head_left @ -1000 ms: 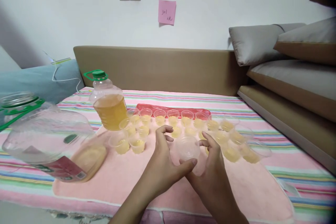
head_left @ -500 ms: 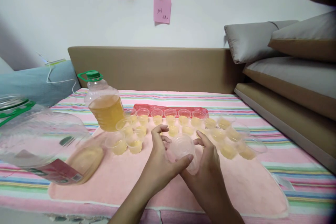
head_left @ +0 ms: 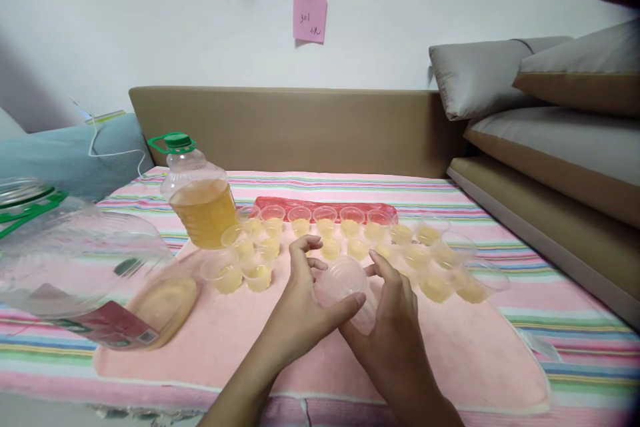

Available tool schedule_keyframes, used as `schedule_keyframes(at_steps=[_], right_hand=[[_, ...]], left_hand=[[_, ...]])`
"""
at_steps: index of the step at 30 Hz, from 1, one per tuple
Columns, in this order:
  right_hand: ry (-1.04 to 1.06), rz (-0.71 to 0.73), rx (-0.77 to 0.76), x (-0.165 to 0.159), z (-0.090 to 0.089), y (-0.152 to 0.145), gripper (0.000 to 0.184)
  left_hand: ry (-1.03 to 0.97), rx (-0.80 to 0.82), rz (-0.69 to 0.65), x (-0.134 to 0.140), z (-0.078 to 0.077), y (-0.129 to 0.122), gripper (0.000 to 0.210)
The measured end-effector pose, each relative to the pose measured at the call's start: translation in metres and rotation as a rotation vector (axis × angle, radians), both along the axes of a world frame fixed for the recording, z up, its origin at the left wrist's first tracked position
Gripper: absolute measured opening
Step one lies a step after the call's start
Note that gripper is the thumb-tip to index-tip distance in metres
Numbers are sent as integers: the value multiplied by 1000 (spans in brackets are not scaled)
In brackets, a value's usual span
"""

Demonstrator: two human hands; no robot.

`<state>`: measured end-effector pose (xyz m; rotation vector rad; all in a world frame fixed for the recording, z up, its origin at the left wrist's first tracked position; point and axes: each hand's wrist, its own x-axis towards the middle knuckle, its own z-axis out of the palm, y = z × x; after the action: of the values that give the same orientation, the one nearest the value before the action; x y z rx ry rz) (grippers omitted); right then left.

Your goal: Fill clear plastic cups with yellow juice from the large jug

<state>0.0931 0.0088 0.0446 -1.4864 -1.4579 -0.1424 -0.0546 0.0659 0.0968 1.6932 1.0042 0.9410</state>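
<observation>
Between my two hands is a stack of clear plastic cups (head_left: 349, 275), tilted with one round end facing up; how many are nested I cannot tell. My left hand (head_left: 311, 303) curls round its left side, thumb laid across the front. From the right, my right hand (head_left: 393, 320) grips the same stack, its fingers bent along the side. Beyond the hands, several clear cups (head_left: 259, 273) with a little yellow liquid stand in rows. More such cups (head_left: 434, 283) stand to the right. My hands partly hide the middle ones.
A large bottle of yellow liquid with a green cap (head_left: 200, 210) stands back left. Nearer, a big clear bottle (head_left: 95, 273) leans with some liquid inside. A red plastic packet (head_left: 320, 207) lies behind the cups on the pink cloth (head_left: 200, 360). Cushions (head_left: 560, 140) pile up at right.
The stack of cups has tilted slightly between my hands, and the right fingers have shifted a little to the left. The standing cups and bottles have stayed put.
</observation>
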Motion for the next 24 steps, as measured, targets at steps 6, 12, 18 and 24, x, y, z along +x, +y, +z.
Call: schedule_keyframes(at_steps=[6, 12, 18, 24], right_hand=[[31, 26, -8, -1, -5, 0, 68], [7, 16, -6, -1, -3, 0, 68], [-56, -14, 27, 2, 1, 2, 64], [-82, -19, 33, 2, 1, 1, 62]], left_hand=[[32, 17, -15, -3, -2, 2, 81], [61, 18, 6, -2, -2, 3, 88], [133, -19, 4, -2, 5, 2, 91], [135, -17, -15, -4, 5, 2, 93]])
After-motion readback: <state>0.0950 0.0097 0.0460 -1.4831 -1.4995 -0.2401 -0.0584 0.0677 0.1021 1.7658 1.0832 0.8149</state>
